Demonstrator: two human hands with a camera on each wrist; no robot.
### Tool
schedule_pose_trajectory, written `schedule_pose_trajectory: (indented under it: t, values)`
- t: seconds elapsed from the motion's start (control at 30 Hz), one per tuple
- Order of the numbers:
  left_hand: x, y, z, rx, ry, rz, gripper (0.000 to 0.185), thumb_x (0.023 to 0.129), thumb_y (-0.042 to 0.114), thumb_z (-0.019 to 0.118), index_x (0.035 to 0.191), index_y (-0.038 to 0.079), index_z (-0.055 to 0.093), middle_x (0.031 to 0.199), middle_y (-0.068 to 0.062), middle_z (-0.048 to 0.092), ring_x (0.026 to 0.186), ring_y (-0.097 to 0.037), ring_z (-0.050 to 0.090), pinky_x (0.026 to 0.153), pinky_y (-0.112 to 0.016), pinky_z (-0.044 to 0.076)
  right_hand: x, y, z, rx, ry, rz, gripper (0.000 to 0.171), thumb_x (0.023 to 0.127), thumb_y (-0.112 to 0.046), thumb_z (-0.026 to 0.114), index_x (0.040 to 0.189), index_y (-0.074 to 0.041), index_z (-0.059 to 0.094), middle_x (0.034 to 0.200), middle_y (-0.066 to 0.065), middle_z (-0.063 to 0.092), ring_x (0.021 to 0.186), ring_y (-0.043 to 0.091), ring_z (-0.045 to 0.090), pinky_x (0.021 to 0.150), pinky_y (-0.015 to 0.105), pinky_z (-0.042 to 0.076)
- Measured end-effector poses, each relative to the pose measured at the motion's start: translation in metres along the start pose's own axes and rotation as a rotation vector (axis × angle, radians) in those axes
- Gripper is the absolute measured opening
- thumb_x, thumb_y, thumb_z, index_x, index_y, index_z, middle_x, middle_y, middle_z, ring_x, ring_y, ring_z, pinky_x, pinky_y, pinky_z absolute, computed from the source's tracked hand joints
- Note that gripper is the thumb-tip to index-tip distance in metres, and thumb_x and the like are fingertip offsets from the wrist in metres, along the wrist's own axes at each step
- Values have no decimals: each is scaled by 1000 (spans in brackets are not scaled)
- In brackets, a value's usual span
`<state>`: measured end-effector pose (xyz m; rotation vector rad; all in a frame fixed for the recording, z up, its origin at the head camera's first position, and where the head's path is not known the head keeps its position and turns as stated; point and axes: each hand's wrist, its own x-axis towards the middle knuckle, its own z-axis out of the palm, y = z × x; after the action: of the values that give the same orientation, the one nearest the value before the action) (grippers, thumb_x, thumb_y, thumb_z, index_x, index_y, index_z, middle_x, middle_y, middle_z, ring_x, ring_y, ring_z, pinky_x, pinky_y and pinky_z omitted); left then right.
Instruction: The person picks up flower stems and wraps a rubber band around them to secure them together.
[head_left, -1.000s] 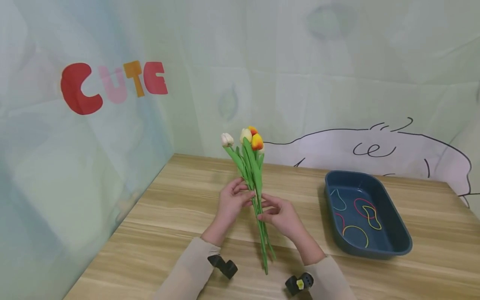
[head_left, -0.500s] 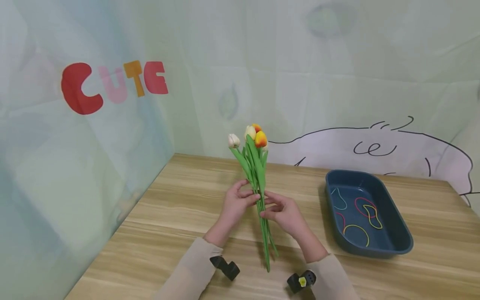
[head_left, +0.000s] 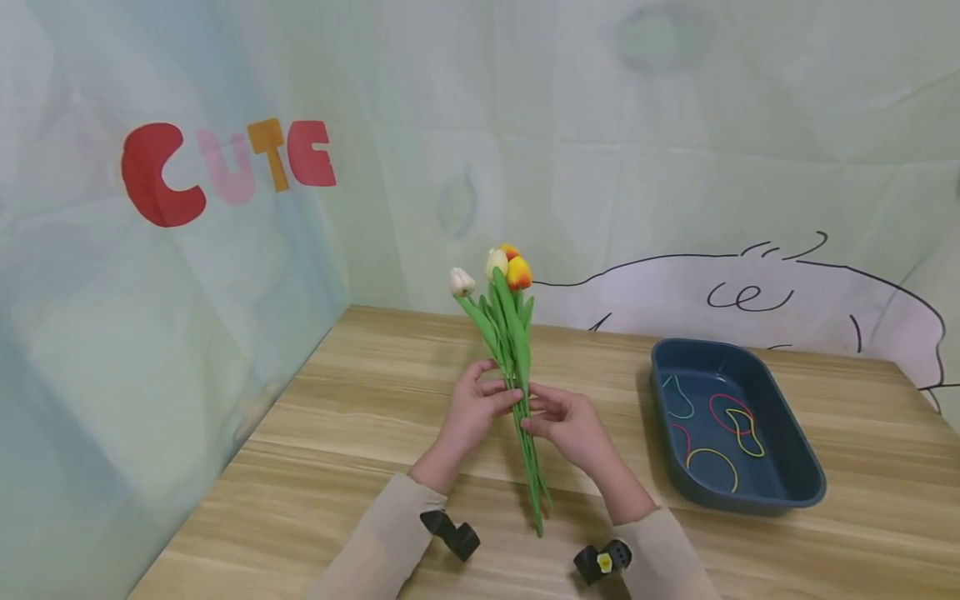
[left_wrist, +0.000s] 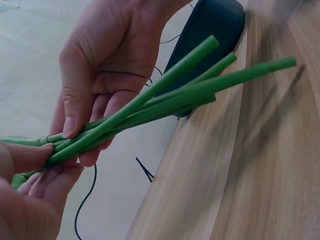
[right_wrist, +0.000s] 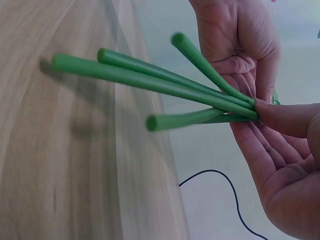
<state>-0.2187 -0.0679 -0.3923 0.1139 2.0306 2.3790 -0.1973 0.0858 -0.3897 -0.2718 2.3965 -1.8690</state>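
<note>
The left hand [head_left: 471, 410] pinches the bunch of tulips [head_left: 510, 350] at mid-stem, its thumb pressed against the green stems [left_wrist: 150, 102] from one side and its curled fingers closing on them from the other. The right hand [head_left: 564, 423] meets it from the opposite side at almost the same height, thumb and fingertips pinching the same stems just below the left hand's grip, so the two hands sit close together with the bunch between them. In the wrist views the stems are squeezed into one tight bundle where the thumbs press, and fan apart towards their cut ends [right_wrist: 150, 90], which hang free above the tabletop [head_left: 360, 417] without touching it. The bunch stands nearly upright, tilted slightly, with the white, cream and orange-yellow flower heads [head_left: 501, 268] at the top, above the long leaves. Both forearms, in beige sleeves [head_left: 382, 533], come up from the lower edge of the head view, and a small black wrist-worn device [head_left: 450, 533] shows on each. To the right of the hands, well apart from them, a dark blue tray [head_left: 806, 479] rests on the tabletop with several coloured rubber bands [head_left: 738, 425] lying loose inside it. Behind the tabletop hangs a pale backdrop with the word "CUTE" [head_left: 225, 167] on the left.
</note>
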Motion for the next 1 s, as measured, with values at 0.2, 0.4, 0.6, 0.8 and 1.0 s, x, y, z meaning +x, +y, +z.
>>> schedule_pose_trajectory:
  t: [0.2,0.4,0.6,0.8,1.0]
  values:
    - [-1,0,1,-24,7,5,40,82,-12,66,119,-9,52,103,-25,69,84,-14,70,84,-34,59,2,0,1,30,44,7,37,84,5,68,121,8,62,102,20,71,90,26,70,77,33,61]
    - [-2,0,4,-15,7,18,36,81,-12,68,115,-13,59,103,-26,68,87,-14,69,87,-34,58,1,0,1,65,77,13,36,86,4,67,122,6,62,101,22,71,84,25,71,73,34,62]
    - [-3,-1,6,-11,14,24,36,80,-12,68,114,-14,59,101,-25,69,82,-11,69,86,-33,58,1,1,-1,68,80,11,29,88,2,66,116,7,64,97,21,71,77,23,71,67,34,62]
    - [-3,-1,6,5,33,46,35,80,-9,69,113,-12,59,100,-22,70,84,-11,69,87,-32,58,2,0,-3,41,66,2,20,89,-2,65,106,8,66,93,18,72,77,18,69,67,31,61]
    - [-4,2,4,-5,51,58,35,81,-7,69,114,-12,58,100,-20,71,84,-9,69,85,-30,58,2,1,-5,20,49,12,21,89,-6,65,107,7,67,93,16,72,80,16,69,68,31,61]
